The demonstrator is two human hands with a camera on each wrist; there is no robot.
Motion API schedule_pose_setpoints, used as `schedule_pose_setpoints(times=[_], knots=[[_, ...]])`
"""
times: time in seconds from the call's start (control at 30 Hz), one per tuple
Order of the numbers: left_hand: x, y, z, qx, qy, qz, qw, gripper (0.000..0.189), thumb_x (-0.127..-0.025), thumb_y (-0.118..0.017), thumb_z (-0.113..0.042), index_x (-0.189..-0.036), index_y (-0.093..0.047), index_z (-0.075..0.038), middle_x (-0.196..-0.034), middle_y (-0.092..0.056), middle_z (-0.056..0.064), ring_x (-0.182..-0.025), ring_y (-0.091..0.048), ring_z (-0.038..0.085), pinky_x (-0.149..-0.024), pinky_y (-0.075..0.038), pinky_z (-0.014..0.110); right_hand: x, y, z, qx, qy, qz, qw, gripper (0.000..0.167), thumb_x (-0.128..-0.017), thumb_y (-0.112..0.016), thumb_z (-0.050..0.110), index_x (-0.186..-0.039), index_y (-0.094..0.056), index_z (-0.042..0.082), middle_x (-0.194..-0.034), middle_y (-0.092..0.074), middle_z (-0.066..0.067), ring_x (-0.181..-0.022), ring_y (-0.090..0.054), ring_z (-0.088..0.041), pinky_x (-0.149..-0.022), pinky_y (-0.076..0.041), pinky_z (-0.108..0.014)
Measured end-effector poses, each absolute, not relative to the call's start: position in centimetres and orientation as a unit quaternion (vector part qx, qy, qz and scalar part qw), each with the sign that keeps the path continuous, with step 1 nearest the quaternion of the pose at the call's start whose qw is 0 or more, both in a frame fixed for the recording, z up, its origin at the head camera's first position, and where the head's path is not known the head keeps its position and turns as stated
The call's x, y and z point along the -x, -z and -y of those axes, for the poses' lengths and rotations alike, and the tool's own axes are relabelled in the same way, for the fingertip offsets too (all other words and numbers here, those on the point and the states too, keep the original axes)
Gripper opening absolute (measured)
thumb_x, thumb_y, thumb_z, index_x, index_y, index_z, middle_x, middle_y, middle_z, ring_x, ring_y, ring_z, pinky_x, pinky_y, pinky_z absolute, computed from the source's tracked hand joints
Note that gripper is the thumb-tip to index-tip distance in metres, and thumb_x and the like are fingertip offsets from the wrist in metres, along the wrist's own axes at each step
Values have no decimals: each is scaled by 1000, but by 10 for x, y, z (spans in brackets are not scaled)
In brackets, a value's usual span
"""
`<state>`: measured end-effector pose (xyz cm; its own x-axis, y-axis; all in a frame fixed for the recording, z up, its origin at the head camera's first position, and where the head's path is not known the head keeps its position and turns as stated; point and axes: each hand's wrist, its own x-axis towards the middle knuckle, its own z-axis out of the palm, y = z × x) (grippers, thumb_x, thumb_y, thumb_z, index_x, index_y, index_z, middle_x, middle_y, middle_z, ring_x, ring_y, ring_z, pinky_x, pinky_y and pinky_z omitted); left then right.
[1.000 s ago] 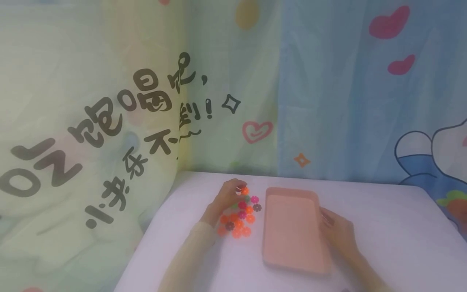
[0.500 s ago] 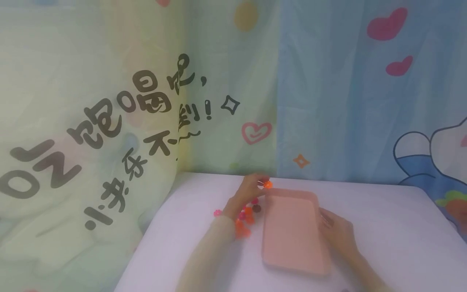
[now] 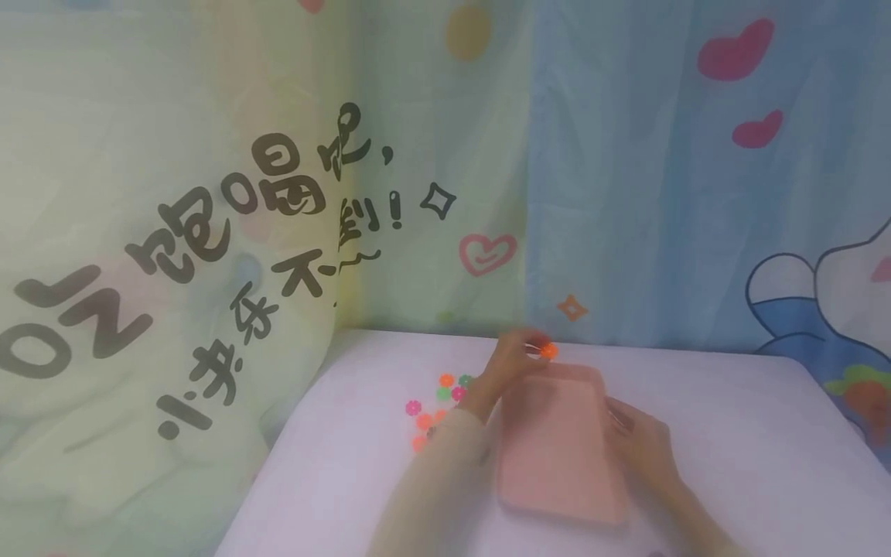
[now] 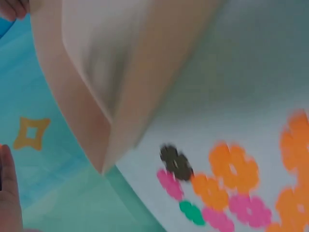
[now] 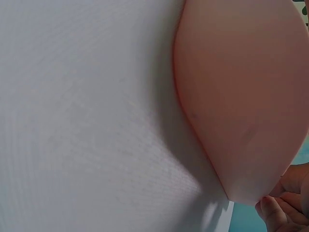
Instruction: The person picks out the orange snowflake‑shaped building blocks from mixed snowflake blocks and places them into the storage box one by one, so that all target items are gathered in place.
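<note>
In the head view my left hand (image 3: 511, 363) pinches an orange flower-shaped piece (image 3: 549, 351) just over the far end of a shallow pink tray (image 3: 553, 456). Only a finger (image 4: 8, 193) of that hand shows at the edge of the left wrist view. My right hand (image 3: 643, 445) holds the tray by its right side; thumb and fingers (image 5: 273, 212) pinch its edge in the right wrist view. No pieces are visible inside the tray. Left of it lie several loose flower pieces (image 3: 414, 408) in orange, pink, green and dark colours, partly hidden behind the left forearm.
Everything rests on a white-covered table (image 3: 334, 464). A printed curtain (image 3: 612, 193) hangs close behind the table's far edge, and another cloth with large lettering (image 3: 104, 193) hangs along the left. The left sleeve (image 3: 431, 487) crosses in front of the loose pieces.
My left hand has carried the orange flower piece rightward from the loose pieces to above the tray's far end. The right hand keeps its hold on the tray's side.
</note>
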<state>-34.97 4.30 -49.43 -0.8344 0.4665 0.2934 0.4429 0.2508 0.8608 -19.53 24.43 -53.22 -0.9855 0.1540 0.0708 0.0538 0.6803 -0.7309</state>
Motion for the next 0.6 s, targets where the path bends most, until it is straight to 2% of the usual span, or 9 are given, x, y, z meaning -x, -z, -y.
schedule_pose_setpoints(times=[0.2, 0.27, 0.33, 0.47, 0.6], knots=[[341, 503, -64, -231, -600, -765, 38, 29, -84, -73, -4, -112, -69, -8, -101, -67, -6, -93, -65, 8, -80, -53, 23, 193, 526, -241, 66, -391, 916, 62, 46, -99, -52, 13, -143, -45, 3, -140, -49, -22, -131, -43, -43, -100, -39, -58], [334, 502, -67, -200, -600, -773, 51, 30, -85, -73, -9, -113, -69, -16, -103, -66, -11, -94, -64, 5, -82, -52, 26, 192, 524, -240, 72, -392, 915, 55, 45, -100, -53, 15, -143, -45, 3, -140, -49, -22, -131, -42, -43, -101, -38, -59], [324, 498, -68, -162, -584, -793, 62, 32, -85, -73, -17, -115, -68, -28, -105, -64, -16, -95, -62, 4, -84, -51, 34, 193, 521, -239, 73, -388, 917, 53, 45, -100, -53, 17, -142, -46, 3, -139, -50, -23, -130, -43, -43, -101, -38, -59], [306, 491, -68, -92, -541, -831, 92, 36, -80, -74, -44, -113, -61, -51, -104, -60, -25, -95, -59, 2, -80, -46, 48, 194, 520, -239, 70, -381, 920, 56, 45, -99, -55, 17, -141, -47, 4, -137, -52, -22, -129, -45, -42, -100, -39, -59], [305, 498, -68, -112, -528, -839, 72, 33, -82, -72, -47, -112, -59, -53, -104, -60, -25, -95, -59, 2, -81, -48, 44, 197, 527, -244, 70, -384, 919, 54, 46, -99, -56, 18, -142, -46, 5, -138, -52, -21, -129, -46, -41, -99, -40, -58]])
